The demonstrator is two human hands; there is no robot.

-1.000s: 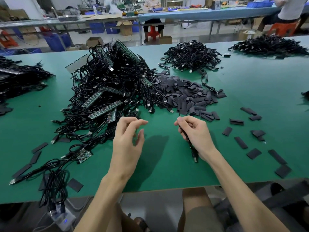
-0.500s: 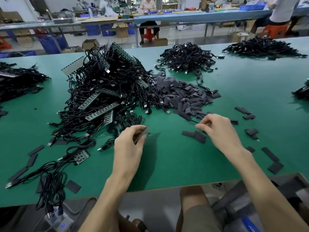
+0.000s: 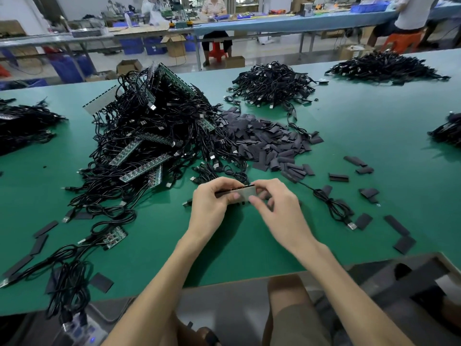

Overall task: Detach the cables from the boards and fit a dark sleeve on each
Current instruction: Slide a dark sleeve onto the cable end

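— Fingers (image 3: 224, 187) of the left hand (image 3: 212, 206) are curling round one end of a small board (image 3: 245, 193), and the fingers (image 3: 263, 186) of the right hand (image 3: 279, 211) are pinching the other end. Both hands are holding it just above the counter (image 3: 374, 146), near its front edge.

— Is a sleeve going on?

— I am judging so, but I cannot confirm it. The piece is showing a pale grey face and a dark top edge, and the fingers are hiding the rest. No cable is visibly hanging from it.

— How far along is the job standing?

— Early, in my judgement. A large heap of cables and boards (image 3: 149, 146) is lying to the left, with many cables seemingly attached to green strips. The pile of dark sleeves (image 3: 264, 141) beside it is looking largely unused, with loose sleeves (image 3: 396, 224) lying scattered to the right.

— Is anything looking finished?

— One loose cable (image 3: 331, 206) is lying just right of the hands, and a separate cable pile (image 3: 272, 83) is sitting farther back. Whether those are carrying sleeves is too small to tell.

— What is remaining?

— Nearly the whole heap, by appearance.
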